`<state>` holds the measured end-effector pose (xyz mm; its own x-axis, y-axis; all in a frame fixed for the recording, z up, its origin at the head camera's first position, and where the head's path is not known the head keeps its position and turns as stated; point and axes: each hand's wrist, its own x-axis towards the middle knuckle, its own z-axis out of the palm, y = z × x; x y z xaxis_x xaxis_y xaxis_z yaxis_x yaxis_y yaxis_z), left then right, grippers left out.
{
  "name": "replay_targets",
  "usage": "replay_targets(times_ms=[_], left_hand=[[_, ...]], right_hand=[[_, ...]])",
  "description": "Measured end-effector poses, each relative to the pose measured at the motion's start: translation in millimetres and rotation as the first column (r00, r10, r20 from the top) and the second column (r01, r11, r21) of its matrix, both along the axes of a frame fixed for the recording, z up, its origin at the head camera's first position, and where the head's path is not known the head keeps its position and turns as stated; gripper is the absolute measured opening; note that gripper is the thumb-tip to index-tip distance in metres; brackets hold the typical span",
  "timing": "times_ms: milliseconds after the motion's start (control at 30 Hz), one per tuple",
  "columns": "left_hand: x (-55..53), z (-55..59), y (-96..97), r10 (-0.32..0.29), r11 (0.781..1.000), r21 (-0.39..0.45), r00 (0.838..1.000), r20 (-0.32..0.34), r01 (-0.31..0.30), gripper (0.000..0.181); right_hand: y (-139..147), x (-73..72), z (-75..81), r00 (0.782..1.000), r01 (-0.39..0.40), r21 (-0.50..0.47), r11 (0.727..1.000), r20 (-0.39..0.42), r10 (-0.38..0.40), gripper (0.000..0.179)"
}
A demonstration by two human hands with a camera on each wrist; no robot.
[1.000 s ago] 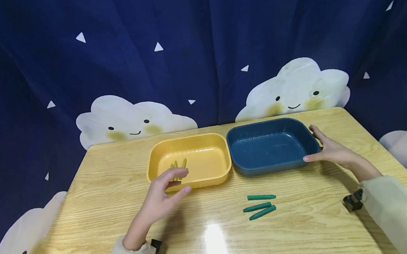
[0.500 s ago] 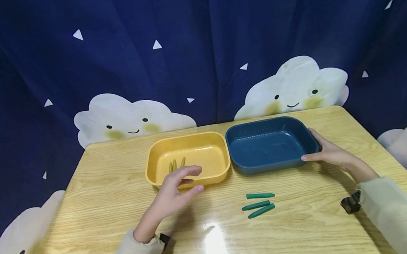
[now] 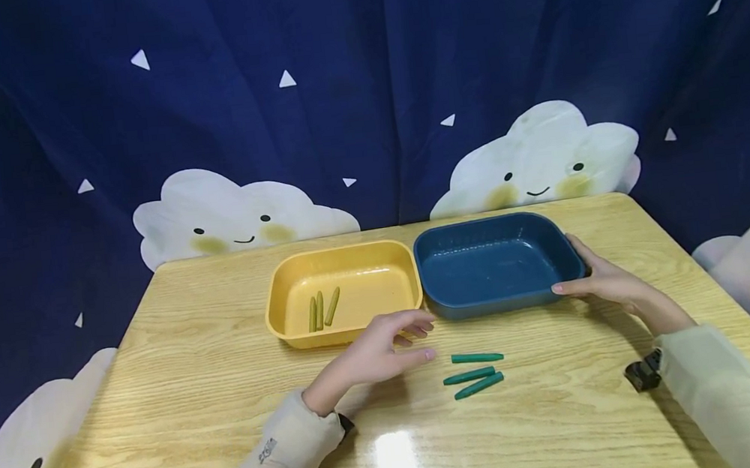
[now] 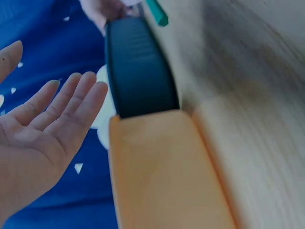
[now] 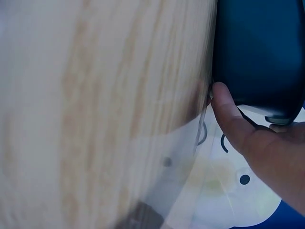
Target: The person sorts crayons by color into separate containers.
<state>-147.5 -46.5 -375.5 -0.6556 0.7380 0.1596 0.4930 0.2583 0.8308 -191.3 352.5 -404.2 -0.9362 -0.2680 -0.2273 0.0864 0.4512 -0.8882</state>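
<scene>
My left hand (image 3: 379, 350), fingers loosely bent, holds nothing and hovers in front of the yellow basin (image 3: 277, 270), left of the green crayons. Its palm and spread fingers also show in the left wrist view. Three green crayons (image 3: 477, 358) lie on the table just right of its fingertips. My right hand (image 3: 606, 279) grips the right end of the blue basin (image 3: 500, 306), thumb at the front corner and fingers round the side. In the right wrist view the thumb (image 5: 228, 112) touches the basin wall. Three yellowish-green crayons (image 3: 319, 311) lie in the yellow basin's left part.
Both basins stand side by side near the back of the wooden table (image 3: 202, 341). Behind it hangs a dark blue curtain (image 3: 332, 65) with clouds and white triangles. A bright reflection lies on the tabletop at the front.
My left hand has moved right from the yellow basin's left front toward the green crayons, uncovering the crayons inside that basin. My right hand stays at the blue basin's right end.
</scene>
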Motion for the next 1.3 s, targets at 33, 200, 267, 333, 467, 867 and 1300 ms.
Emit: replay_targets(times_ms=[33,200,267,333,467,867,1300], left_hand=[[-1.0,-1.3,3.5,-0.019,1.000,-0.013,1.000,0.016,0.019,0.041],[-6.0,-7.9,19.7,-0.068,0.995,-0.076,0.997,0.038,0.071,0.044],[-8.7,-10.9,26.1,-0.079,0.991,-0.111,0.997,0.006,0.079,0.044],[-12.1,-14.3,32.0,-0.086,0.986,-0.148,0.996,-0.027,0.081,0.044],[-19.6,-22.2,42.0,-0.090,0.967,-0.246,0.994,-0.068,0.070,0.044],[-26.4,-32.9,68.2,-0.132,0.860,-0.509,0.982,-0.137,0.045,0.031],[-25.4,-32.6,80.6,-0.150,0.836,-0.548,0.965,-0.216,0.007,0.023]], right_hand=[[-0.1,-0.2,-0.1,1.000,-0.001,-0.001,1.000,0.001,0.001,0.110],[0.2,-0.4,-0.3,1.000,-0.001,0.008,1.000,0.003,0.001,0.110],[1.0,-0.6,-0.4,1.000,0.002,0.013,1.000,0.001,-0.002,0.110],[1.6,-1.0,-0.7,1.000,0.006,0.017,1.000,0.000,-0.006,0.110],[2.2,-1.5,-1.0,1.000,0.011,0.029,1.000,0.000,-0.011,0.110],[2.7,-0.4,-2.6,1.000,0.012,0.032,0.999,0.007,-0.012,0.110],[0.9,-0.1,0.8,1.000,0.007,0.025,1.000,0.011,-0.007,0.110]])
